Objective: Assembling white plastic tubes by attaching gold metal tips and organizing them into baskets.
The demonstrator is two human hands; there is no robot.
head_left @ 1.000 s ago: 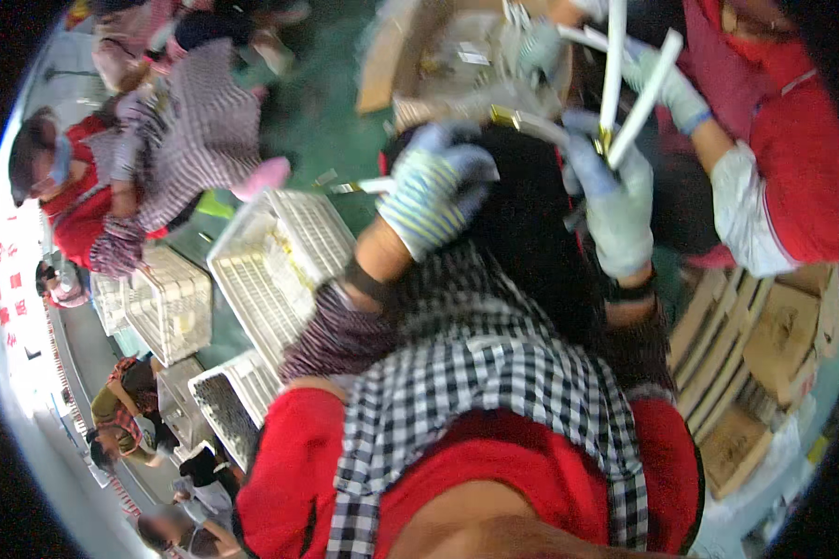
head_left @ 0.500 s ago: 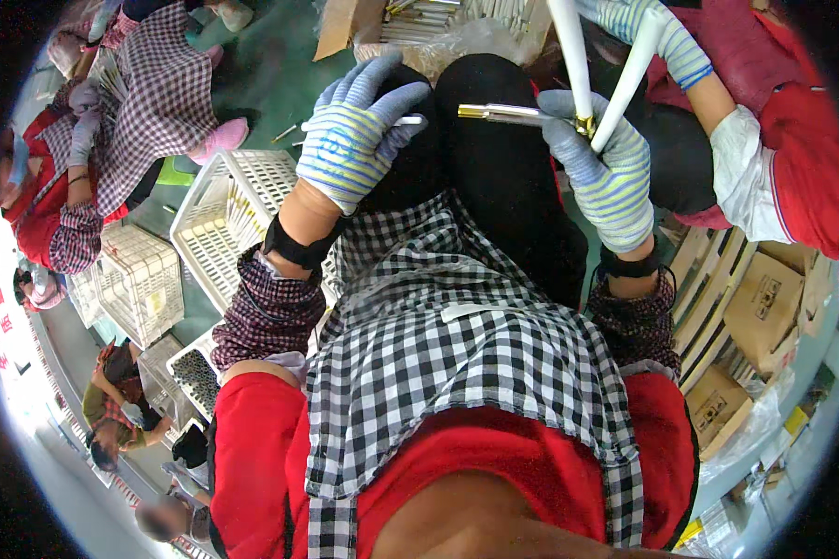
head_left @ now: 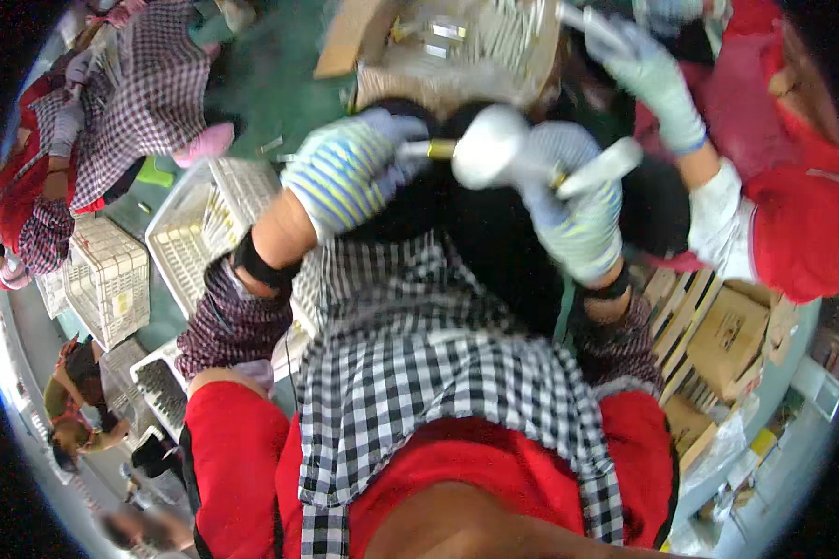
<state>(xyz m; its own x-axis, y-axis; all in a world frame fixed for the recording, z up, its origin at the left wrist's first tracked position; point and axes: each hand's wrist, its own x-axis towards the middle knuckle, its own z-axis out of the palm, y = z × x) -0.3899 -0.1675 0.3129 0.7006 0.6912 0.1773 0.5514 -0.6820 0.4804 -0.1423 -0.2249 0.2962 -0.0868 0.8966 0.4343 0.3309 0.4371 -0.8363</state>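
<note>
My left hand (head_left: 350, 172), in a white, blue and yellow striped glove, is closed, pinching a thin white rod (head_left: 412, 149) over my lap. A short gold-coloured piece (head_left: 442, 149) shows just right of that rod; whether the two touch is too blurred to tell. My right hand (head_left: 578, 200), gloved alike, is closed around long white rods. One has a broad, rounded white end (head_left: 489, 146) that points toward my left hand. A second white rod (head_left: 601, 168) sticks out to the upper right. My right fingers are partly hidden behind the rods.
Ahead of my knees lies an open carton (head_left: 373, 84) of thin pale rods. A white plastic crate (head_left: 182, 224) holding rods stands at my left, a second crate (head_left: 112, 279) beyond. At right, a co-worker's gloved hand (head_left: 657, 88) holds a white rod near cardboard boxes (head_left: 727, 335).
The white rods in my right hand have swung down and left, with one rounded end now between my hands. My hands have come slightly closer together. The co-worker's hand at right has moved down.
</note>
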